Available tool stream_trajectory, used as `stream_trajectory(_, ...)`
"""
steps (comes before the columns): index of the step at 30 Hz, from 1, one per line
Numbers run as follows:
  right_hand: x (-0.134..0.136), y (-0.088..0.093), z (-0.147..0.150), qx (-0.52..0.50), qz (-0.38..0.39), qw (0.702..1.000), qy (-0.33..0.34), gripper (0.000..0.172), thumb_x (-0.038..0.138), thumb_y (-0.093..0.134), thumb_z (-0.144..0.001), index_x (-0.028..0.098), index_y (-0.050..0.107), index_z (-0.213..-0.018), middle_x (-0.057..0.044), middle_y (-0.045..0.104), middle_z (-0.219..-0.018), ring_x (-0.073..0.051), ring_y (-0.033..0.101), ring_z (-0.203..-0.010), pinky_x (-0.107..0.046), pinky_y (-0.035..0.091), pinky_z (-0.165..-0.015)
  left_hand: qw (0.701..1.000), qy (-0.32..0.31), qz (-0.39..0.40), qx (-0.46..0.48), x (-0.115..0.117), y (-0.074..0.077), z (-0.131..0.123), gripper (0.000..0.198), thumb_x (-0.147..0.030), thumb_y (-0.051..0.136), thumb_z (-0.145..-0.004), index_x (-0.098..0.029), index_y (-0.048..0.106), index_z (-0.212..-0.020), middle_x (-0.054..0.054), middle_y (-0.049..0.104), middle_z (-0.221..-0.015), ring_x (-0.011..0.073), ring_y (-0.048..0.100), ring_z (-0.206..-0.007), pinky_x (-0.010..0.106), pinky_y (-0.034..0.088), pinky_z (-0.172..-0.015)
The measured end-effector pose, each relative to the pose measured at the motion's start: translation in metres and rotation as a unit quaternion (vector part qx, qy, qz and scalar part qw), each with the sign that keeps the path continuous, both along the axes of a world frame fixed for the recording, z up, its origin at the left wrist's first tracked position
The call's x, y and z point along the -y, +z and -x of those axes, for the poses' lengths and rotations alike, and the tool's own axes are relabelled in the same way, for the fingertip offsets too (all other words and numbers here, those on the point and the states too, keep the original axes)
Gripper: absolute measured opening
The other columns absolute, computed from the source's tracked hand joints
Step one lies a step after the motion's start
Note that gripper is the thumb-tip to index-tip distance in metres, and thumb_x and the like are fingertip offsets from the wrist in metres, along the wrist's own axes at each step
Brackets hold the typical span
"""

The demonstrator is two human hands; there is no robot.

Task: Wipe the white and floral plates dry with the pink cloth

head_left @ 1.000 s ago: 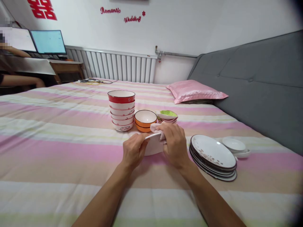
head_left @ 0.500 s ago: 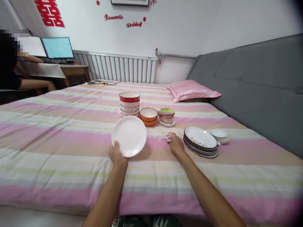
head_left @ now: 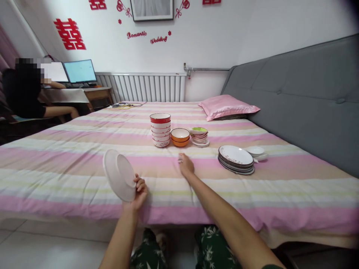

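My left hand point(head_left: 140, 192) grips a white plate point(head_left: 119, 175) by its right edge, above the near part of the bed. The plate is tilted up with its underside and foot ring facing me. My right hand point(head_left: 186, 165) is closed low over the bedspread around a crumpled pale cloth point(head_left: 180, 160), most of it hidden by the fingers. Beyond it stand a tall stack of white bowls with a red one on top point(head_left: 160, 129), two orange bowls point(head_left: 180, 137) and a pile of small dishes point(head_left: 199, 136). Right of them lies a stack of patterned plates point(head_left: 236, 160).
White spoons and a small dish point(head_left: 256, 152) lie behind the plate stack. A pink pillow point(head_left: 227, 106) rests by the grey headboard point(head_left: 297, 78). Cables point(head_left: 126, 106) lie at the bed's far edge. At the left a person point(head_left: 25, 93) sits at a desk with monitors point(head_left: 80, 71).
The plate has turned from its face to its underside and moved left in my left hand. My right hand with the cloth has moved left, away from the plate stack. The view has tilted up.
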State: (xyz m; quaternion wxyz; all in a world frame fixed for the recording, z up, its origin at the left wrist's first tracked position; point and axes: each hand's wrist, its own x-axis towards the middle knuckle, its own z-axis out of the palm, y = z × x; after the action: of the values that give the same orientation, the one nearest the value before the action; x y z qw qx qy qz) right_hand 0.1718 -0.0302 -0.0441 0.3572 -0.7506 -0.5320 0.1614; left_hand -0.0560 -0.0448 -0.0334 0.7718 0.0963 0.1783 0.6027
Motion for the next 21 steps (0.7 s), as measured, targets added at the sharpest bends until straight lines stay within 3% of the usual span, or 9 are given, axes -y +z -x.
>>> stream_trajectory(3,0.023,0.007,0.050,-0.011,-0.003,0.990,0.142,0.048,0.011,0.045,-0.077,0.030,0.057,-0.119,0.002,0.060,-0.125,-0.016,0.057,-0.108,-0.026,0.042,-0.088,0.999,0.008,-0.007,0.048,0.004,0.001,0.020,0.032,0.000,0.026,-0.089,-0.012,0.054,-0.081,-0.004,0.049,-0.050,0.0030,0.039,-0.039,0.008,0.029,-0.035)
stream_trajectory(6,0.054,0.020,0.088,-0.018,-0.016,0.952,0.307,0.056,0.009,0.050,-0.069,0.038,0.059,-0.117,0.009,0.062,-0.123,-0.018,0.057,-0.111,-0.027,0.043,-0.089,0.997,0.011,-0.016,0.080,0.007,0.005,0.037,0.029,-0.005,0.028,-0.091,-0.013,0.054,-0.082,-0.004,0.052,-0.050,0.0039,0.040,-0.039,0.009,0.028,-0.034)
stream_trajectory(8,0.067,0.032,0.096,-0.030,-0.019,0.903,0.428,0.054,0.010,0.054,-0.066,0.042,0.062,-0.109,0.014,0.068,-0.108,-0.015,0.064,-0.096,-0.021,0.046,-0.079,0.995,0.014,-0.021,0.092,0.009,0.009,0.047,0.029,-0.007,0.028,-0.092,-0.013,0.054,-0.083,-0.003,0.054,-0.051,0.0046,0.041,-0.039,0.010,0.029,-0.033)
stream_trajectory(10,0.068,0.046,0.085,-0.050,-0.041,0.875,0.480,0.042,0.013,0.054,-0.071,0.037,0.065,-0.104,0.011,0.068,-0.109,-0.012,0.064,-0.097,-0.020,0.046,-0.081,0.995,0.019,-0.024,0.098,0.014,0.014,0.056,0.030,-0.010,0.027,-0.093,-0.013,0.054,-0.084,-0.003,0.054,-0.052,0.0051,0.042,-0.039,0.010,0.029,-0.033)
stream_trajectory(12,0.057,0.058,0.056,-0.075,-0.078,0.899,0.425,0.033,0.012,0.048,-0.076,0.026,0.066,-0.100,0.004,0.065,-0.116,-0.013,0.062,-0.101,-0.025,0.046,-0.086,0.994,0.024,-0.026,0.102,0.019,0.018,0.065,0.030,-0.012,0.026,-0.094,-0.013,0.054,-0.084,-0.003,0.054,-0.051,0.0056,0.042,-0.039,0.011,0.029,-0.032)
stream_trajectory(13,0.049,0.062,0.036,-0.103,-0.108,0.948,0.281,0.022,0.013,0.052,-0.075,0.023,0.068,-0.087,0.003,0.067,-0.111,-0.013,0.064,-0.096,-0.026,0.048,-0.085,0.994,0.027,-0.026,0.104,0.022,0.020,0.069,0.029,-0.012,0.027,-0.094,-0.013,0.054,-0.084,-0.003,0.054,-0.051,0.0058,0.042,-0.039,0.011,0.029,-0.032)
stream_trajectory(15,0.036,0.065,-0.011,-0.100,-0.113,0.979,0.137,0.016,0.018,0.054,-0.079,0.021,0.065,-0.089,-0.001,0.063,-0.117,-0.016,0.060,-0.103,-0.032,0.047,-0.090,0.993,0.038,-0.026,0.109,0.029,0.021,0.080,0.027,-0.012,0.028,-0.093,-0.013,0.054,-0.084,-0.004,0.053,-0.051,0.0061,0.041,-0.038,0.012,0.028,-0.031)
stream_trajectory(18,0.029,0.055,-0.072,-0.076,-0.063,0.994,-0.044,0.018,0.023,0.054,-0.085,0.018,0.062,-0.101,-0.007,0.061,-0.116,-0.022,0.057,-0.108,-0.040,0.045,-0.091,0.992,0.059,-0.022,0.112,0.038,0.018,0.099,0.025,-0.009,0.028,-0.092,-0.014,0.053,-0.085,-0.004,0.053,-0.051,0.0058,0.041,-0.038,0.011,0.028,-0.030)
stream_trajectory(21,0.032,0.030,-0.095,-0.050,0.017,0.985,-0.164,0.031,0.033,0.057,-0.088,0.016,0.056,-0.113,-0.007,0.058,-0.115,-0.020,0.058,-0.101,-0.041,0.050,-0.085,0.993,0.066,-0.022,0.098,0.047,0.014,0.120,0.021,-0.005,0.032,-0.088,-0.014,0.051,-0.086,-0.004,0.054,-0.052,0.0057,0.044,-0.039,0.010,0.029,-0.031)
